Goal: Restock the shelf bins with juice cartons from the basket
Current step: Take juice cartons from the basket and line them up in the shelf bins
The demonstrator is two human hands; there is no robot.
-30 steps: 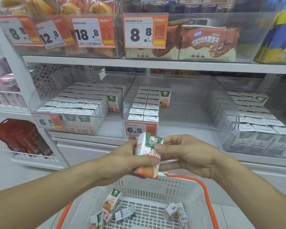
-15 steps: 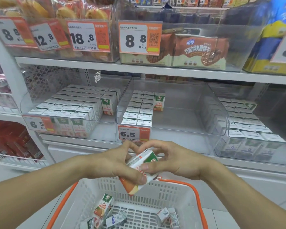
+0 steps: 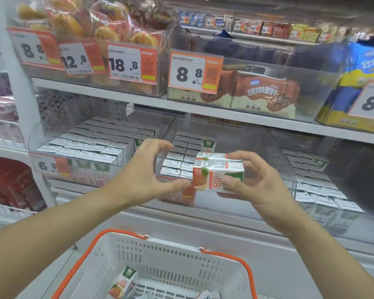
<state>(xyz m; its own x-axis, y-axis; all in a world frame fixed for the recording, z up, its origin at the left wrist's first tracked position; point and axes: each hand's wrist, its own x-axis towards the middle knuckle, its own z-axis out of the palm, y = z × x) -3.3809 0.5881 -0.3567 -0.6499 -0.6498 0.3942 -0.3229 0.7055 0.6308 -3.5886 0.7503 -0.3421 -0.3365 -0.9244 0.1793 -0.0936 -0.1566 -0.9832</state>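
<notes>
A white, green and orange juice carton (image 3: 216,171) lies on its side in the air, in front of the clear middle bin (image 3: 242,143). My right hand (image 3: 261,186) grips its right end between thumb and fingers. My left hand (image 3: 143,175) is spread beside it, with the thumb tip at the carton's left end and the fingers curved above, clear of it. The middle bin has two rows of cartons on its left side and a bare right side. Below me is the white basket (image 3: 173,253) with orange handles, and a carton (image 3: 124,281) lies in it.
The left bin (image 3: 52,137) is packed with cartons and the right bin (image 3: 311,165) has several rows. An upper shelf (image 3: 138,100) with bread and biscuit bins hangs close above the bins. Price tags stick out from the bin fronts.
The carton rose from just above the basket to the height of the middle bin and turned onto its side. My left hand let go of its grip and spread out; my right hand now holds it.
</notes>
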